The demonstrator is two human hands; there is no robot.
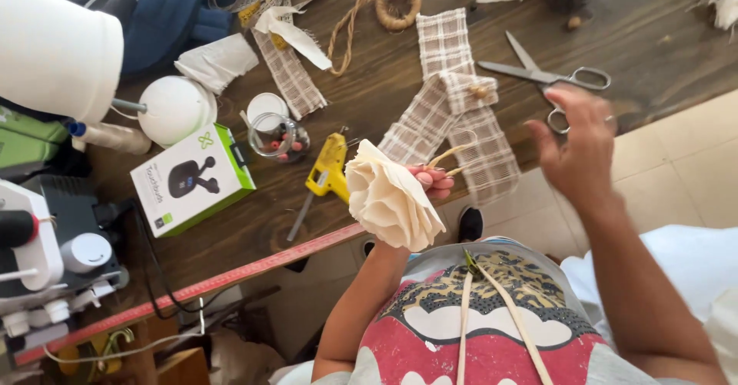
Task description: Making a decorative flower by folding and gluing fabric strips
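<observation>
Above table edge [254, 266]: left hand [430, 181] grip closed on cream fabric rose [388, 200], layered petals; right hand [576, 143] open, blurred.

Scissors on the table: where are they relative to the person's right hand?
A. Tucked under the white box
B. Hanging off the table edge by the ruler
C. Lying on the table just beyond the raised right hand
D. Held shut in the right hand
C: the scissors lie on the dark wooden table just past the fingers of the open, blurred right hand, which does not hold them.
</observation>
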